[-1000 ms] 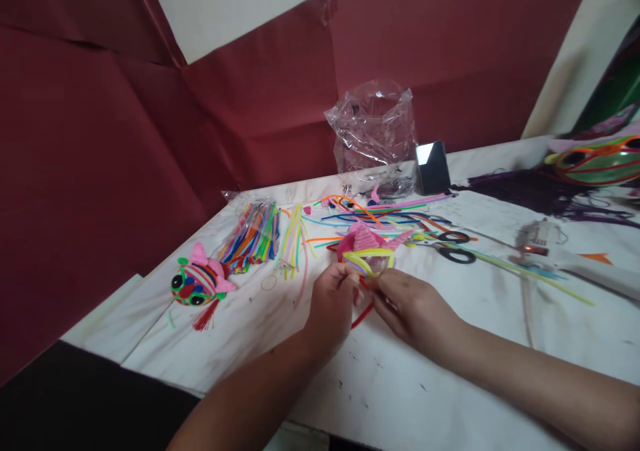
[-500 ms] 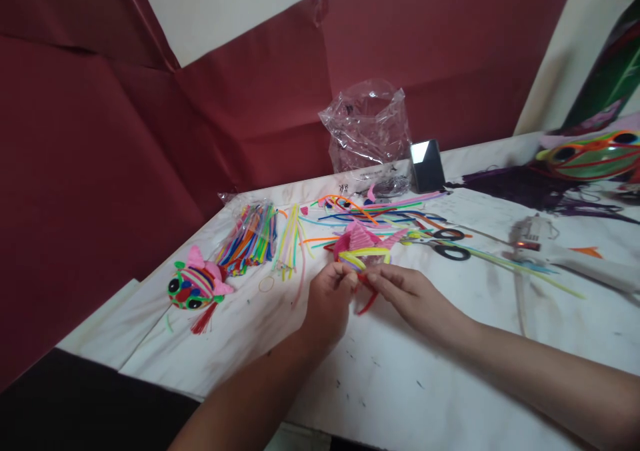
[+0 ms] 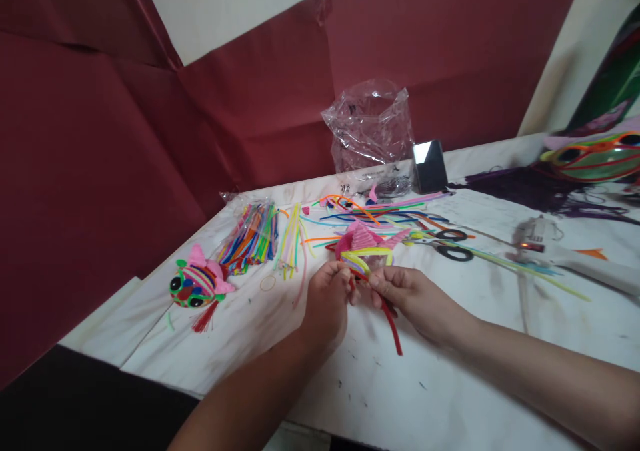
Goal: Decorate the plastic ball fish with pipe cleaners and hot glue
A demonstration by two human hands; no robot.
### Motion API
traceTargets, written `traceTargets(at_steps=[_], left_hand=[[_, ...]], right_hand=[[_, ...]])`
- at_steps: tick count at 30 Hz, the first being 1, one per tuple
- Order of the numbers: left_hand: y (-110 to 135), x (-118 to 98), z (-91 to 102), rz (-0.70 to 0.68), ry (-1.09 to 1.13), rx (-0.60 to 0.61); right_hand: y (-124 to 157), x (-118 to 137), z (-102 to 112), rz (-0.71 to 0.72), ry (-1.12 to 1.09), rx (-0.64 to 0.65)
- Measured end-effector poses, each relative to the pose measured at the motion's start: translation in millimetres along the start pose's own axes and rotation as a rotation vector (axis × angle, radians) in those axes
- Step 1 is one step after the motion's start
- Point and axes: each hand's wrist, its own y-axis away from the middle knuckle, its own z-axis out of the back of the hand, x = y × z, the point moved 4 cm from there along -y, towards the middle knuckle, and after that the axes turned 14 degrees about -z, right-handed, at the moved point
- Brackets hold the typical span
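Just beyond my fingertips is a pink craft piece (image 3: 361,236) with pointed ears and a yellow and purple pipe-cleaner outline on its front. My left hand (image 3: 327,294) is closed on its near left edge, partly hiding it. A red pipe cleaner (image 3: 393,331) lies along the lower edge, and my right hand (image 3: 407,294) pinches it there. Its loose end hangs down toward the table. Behind the piece, to the right, lie scissors (image 3: 454,254) with black handles. At the left rests another decorated pink figure (image 3: 195,283) with black eyes and a red tassel.
Bundled colourful pipe cleaners (image 3: 255,238) in clear plastic lie on the white table (image 3: 375,398). A crumpled clear bag (image 3: 370,131) and a dark phone (image 3: 430,166) stand at the back. A glue gun (image 3: 565,254) lies right, below a figure with purple strands (image 3: 520,188).
The red pipe cleaner's loose end now hangs longer and further right, beneath my right hand. My fingers have shifted slightly along the piece's lower edge.
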Motion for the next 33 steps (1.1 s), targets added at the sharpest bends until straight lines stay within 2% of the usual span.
traceTargets(at_steps=[4, 8, 10, 16, 22, 24, 27, 30, 31, 33], left_hand=[[1.4, 0.8, -0.5, 0.012, 0.021, 0.002], [1.8, 5.1, 0.9, 0.023, -0.006, 0.012], [0.3, 5.6, 2.2, 0.010, -0.020, 0.015], [-4.0, 1.7, 5.6, -0.022, -0.108, 0.036], [1.5, 2.4, -0.4, -0.019, -0.223, 0.237], [-1.4, 0.8, 2.2, -0.091, -0.272, 0.231], [-9.3, -6.3, 10.0, -0.333, -0.434, 0.172], [-14.7, -14.0, 12.5, -0.612, -0.654, 0.173], [-16.5, -15.1, 11.5, -0.666, -0.722, 0.195], [-21.5, -14.5, 7.7, -0.689, -0.828, 0.258]], right_hand=[[1.3, 1.2, 0.8, 0.024, 0.134, 0.003], [4.4, 12.6, 9.7, 0.215, 0.496, -0.111], [5.2, 16.6, 14.5, 0.258, 0.582, -0.128], [8.5, 21.2, 19.8, 0.353, 0.580, -0.170], [4.8, 16.5, 16.2, 0.227, 0.415, -0.153], [2.8, 17.2, 16.9, 0.202, 0.374, -0.122], [1.4, 15.1, 25.3, 0.170, 0.330, -0.120], [0.9, 6.1, 42.7, 0.134, 0.319, -0.223], [0.3, 2.4, 48.7, 0.122, 0.320, -0.262], [-2.1, -3.2, 58.1, 0.111, 0.314, -0.323]])
